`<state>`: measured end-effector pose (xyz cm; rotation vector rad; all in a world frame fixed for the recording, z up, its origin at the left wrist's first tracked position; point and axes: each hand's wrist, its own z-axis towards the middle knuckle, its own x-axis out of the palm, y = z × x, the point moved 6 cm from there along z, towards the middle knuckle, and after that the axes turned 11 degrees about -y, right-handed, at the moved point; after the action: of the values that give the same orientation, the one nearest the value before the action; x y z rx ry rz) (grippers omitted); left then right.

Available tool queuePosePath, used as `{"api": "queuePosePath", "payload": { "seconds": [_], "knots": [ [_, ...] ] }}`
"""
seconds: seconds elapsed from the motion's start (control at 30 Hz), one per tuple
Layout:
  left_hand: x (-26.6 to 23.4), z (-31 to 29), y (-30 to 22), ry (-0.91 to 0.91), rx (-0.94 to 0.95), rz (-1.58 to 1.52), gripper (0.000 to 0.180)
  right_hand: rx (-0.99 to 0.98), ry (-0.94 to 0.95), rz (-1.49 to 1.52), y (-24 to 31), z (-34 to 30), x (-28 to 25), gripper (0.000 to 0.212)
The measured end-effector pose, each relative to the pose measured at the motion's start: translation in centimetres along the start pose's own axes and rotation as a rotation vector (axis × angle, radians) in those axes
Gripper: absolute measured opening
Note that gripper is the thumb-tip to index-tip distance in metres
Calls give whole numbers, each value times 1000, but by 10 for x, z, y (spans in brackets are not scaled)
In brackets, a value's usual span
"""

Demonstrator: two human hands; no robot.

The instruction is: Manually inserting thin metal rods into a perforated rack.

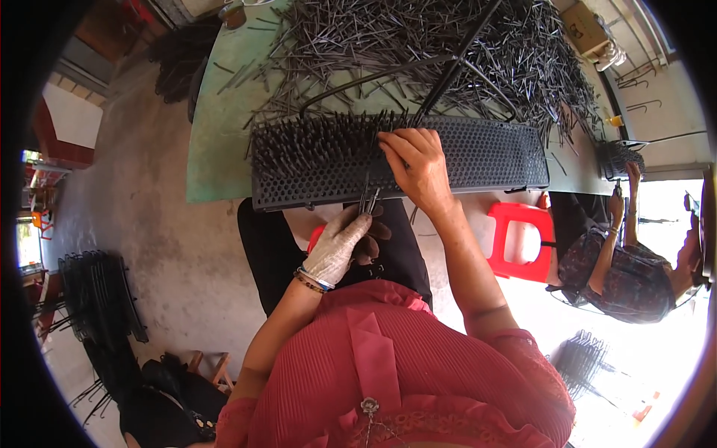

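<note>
Gripping a few thin black sticks, the left hand is curled round them in a pale glove, with a beaded bracelet at its wrist. Their upper ends point toward the near edge of a long black tray full of holes, just beyond this hand. Up and to the right of it, the bare right hand reaches over the tray, fingers bunched narrow with their tips by the standing sticks; whether they pinch one cannot be told. Those sticks crowd the tray to the left of the right hand, while the holes on its other side lie bare. Beyond both hands, a big heap of loose black sticks covers much of the green table, and a black bar slants above it. To the right of the right forearm is a red stool, and farther that way another person sits, one hand raised by a smaller dark tray.
</note>
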<state>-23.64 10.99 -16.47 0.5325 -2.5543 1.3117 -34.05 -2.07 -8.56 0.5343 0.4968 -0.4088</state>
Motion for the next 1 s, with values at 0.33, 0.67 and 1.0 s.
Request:
{"api": "queuePosePath", "payload": {
  "seconds": [0.33,0.67,1.0],
  "knots": [
    [0,-23,-26,60,97,72,38,590,298,398,18,-11,-9,26],
    [-28,-20,-9,33,98,34,35,924,149,738,19,-22,24,22],
    [-45,-22,0,-92,18,-176,33,544,-21,395,27,5,40,16]
  ]
}}
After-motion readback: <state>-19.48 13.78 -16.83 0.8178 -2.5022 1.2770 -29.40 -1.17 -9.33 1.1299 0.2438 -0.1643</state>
